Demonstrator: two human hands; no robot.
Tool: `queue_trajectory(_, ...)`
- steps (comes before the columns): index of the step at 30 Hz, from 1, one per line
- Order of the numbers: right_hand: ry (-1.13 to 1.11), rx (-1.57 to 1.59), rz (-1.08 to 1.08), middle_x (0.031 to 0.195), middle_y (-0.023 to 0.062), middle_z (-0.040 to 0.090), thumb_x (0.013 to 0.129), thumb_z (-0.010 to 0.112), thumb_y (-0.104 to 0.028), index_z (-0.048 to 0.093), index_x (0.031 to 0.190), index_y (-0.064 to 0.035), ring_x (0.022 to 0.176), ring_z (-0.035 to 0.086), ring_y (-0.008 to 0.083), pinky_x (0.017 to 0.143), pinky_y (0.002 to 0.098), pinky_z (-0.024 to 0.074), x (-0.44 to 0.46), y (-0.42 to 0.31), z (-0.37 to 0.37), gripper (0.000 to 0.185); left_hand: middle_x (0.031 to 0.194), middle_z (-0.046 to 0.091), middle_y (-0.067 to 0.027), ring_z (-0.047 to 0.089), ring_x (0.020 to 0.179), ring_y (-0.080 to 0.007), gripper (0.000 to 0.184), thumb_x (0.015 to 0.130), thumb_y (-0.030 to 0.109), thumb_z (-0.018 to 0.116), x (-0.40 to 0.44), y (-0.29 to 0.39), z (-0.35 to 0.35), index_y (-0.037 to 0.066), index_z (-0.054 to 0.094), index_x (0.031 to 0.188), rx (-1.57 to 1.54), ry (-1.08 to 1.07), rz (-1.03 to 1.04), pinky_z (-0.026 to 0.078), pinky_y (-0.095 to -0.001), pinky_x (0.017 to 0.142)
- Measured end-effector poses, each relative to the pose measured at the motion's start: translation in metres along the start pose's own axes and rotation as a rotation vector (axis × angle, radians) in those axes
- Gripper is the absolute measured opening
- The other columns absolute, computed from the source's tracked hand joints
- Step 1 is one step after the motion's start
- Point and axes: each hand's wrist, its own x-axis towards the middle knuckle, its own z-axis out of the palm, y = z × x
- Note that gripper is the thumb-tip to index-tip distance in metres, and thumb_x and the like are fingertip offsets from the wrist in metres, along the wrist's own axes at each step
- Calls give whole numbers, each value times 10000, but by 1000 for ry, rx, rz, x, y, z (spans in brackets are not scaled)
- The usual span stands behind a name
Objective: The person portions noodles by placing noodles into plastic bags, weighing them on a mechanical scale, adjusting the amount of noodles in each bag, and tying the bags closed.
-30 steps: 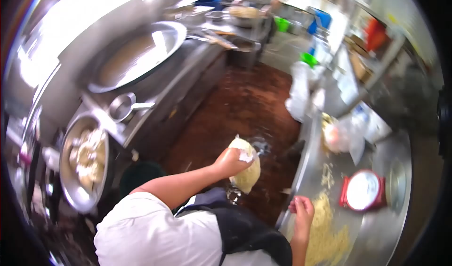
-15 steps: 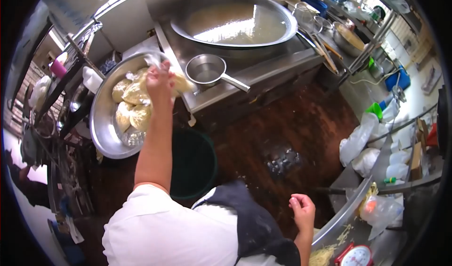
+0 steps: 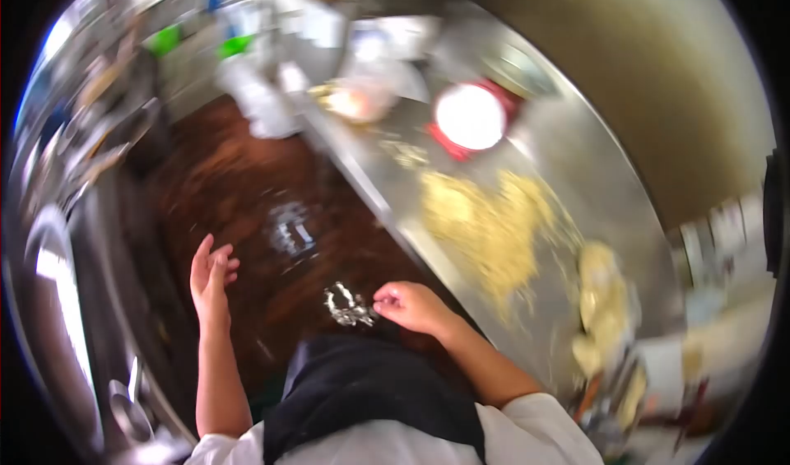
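My left hand point(image 3: 212, 280) hangs over the dark floor at the left, fingers apart and nothing in it. Nearer the middle, my right hand point(image 3: 411, 307) has its fingers curled in, with nothing visible in them, beside the edge of a steel table point(image 3: 568, 144). On that table lies a loose heap of yellow noodles point(image 3: 485, 226). A scale point(image 3: 469, 119) with a red body and a glaring white dial stands beyond the heap. Toward the table's right end is a blurred clear bag of pale yellow noodles point(image 3: 605, 300).
The wet reddish-brown floor point(image 3: 247, 169) runs between the table and the stove side. A large metal pan point(image 3: 62, 300) and a small saucepan point(image 3: 127, 407) are at the left. A plastic bag point(image 3: 362, 99) with something orange sits at the table's far end.
My view has swung from the stove and bowl of bagged noodles to the steel table. My left hand has left the noodle bag it was on. Motion blurs the picture.
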Motion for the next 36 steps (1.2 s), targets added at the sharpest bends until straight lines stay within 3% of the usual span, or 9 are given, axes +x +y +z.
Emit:
queue_trajectory(10, 1237, 680, 738, 805, 28, 625, 839, 658, -219, 635, 1000, -56, 735, 584, 133, 688, 291, 481, -207, 220, -98, 230, 1047, 613, -68, 563, 955, -107, 421, 856, 50, 627, 8, 2, 211, 2, 523, 1261, 382, -834, 114, 455, -245, 831)
queue_trajectory(12, 1613, 568, 684, 825, 26, 615, 828, 673, -215, 602, 1010, -36, 752, 577, 146, 699, 297, 476, -254, 278, -117, 264, 1034, 617, -61, 569, 938, -106, 423, 847, 47, 632, 5, 2, 235, 13, 532, 1257, 507, -890, 126, 460, -242, 809)
queue_trajectory(15, 1929, -466, 1038, 1155, 216, 563, 762, 727, -258, 492, 1259, -12, 1078, 536, 315, 936, 413, 426, -335, 308, -169, 602, 996, 634, -55, 589, 890, -106, 416, 824, 52, 650, -5, 2, 264, 31, 562, 1230, 654, -924, 166, 469, -236, 760)
queue_trajectory(17, 1854, -917, 1317, 1313, 251, 464, 759, 720, -316, 361, 1386, -35, 1229, 439, 357, 1000, 462, 380, -383, 318, -191, 775, 970, 649, -70, 607, 862, -112, 405, 815, 74, 667, -10, 2, 277, 19, 578, 1207, 674, -910, 157, 479, -238, 736)
queue_trajectory(22, 1232, -315, 1913, 1301, 242, 513, 786, 659, -353, 431, 1339, -41, 1169, 534, 350, 951, 454, 424, -397, 285, -238, 675, 969, 652, -74, 613, 851, -124, 405, 815, 94, 671, -13, -13, 288, 24, 580, 1204, 721, -909, 79, 487, -257, 742)
queue_trajectory(25, 1273, -462, 1708, 1067, 130, 650, 811, 615, -237, 586, 1115, -54, 883, 648, 272, 717, 358, 498, -436, 355, -234, 356, 959, 654, -78, 616, 843, -132, 399, 817, 105, 673, -10, -20, 296, 24, 585, 1198, 749, -933, 63, 490, -263, 742)
queue_trajectory(29, 1901, 246, 783, 793, -12, 579, 821, 557, -110, 599, 893, -96, 608, 518, 105, 463, 247, 364, -480, 423, -245, 84, 957, 659, -92, 627, 835, -153, 391, 823, 130, 672, -2, -18, 319, 23, 593, 1190, 818, -1041, 98, 495, -272, 743)
queue_trajectory(31, 2123, 850, 467, 720, -53, 499, 824, 538, -73, 576, 868, -123, 546, 416, 40, 420, 217, 300, -442, 366, -285, 76, 968, 664, -104, 635, 840, -169, 392, 826, 145, 672, 7, -17, 331, 25, 592, 1191, 822, -1083, 129, 499, -280, 741)
queue_trajectory(36, 2015, 816, 262, 648, -72, 473, 841, 553, -83, 553, 854, -151, 480, 395, 36, 426, 217, 350, -415, 262, -319, 69, 983, 671, -117, 650, 848, -183, 407, 827, 183, 675, 43, -30, 341, 37, 590, 1198, 768, -1178, 120, 505, -294, 733)
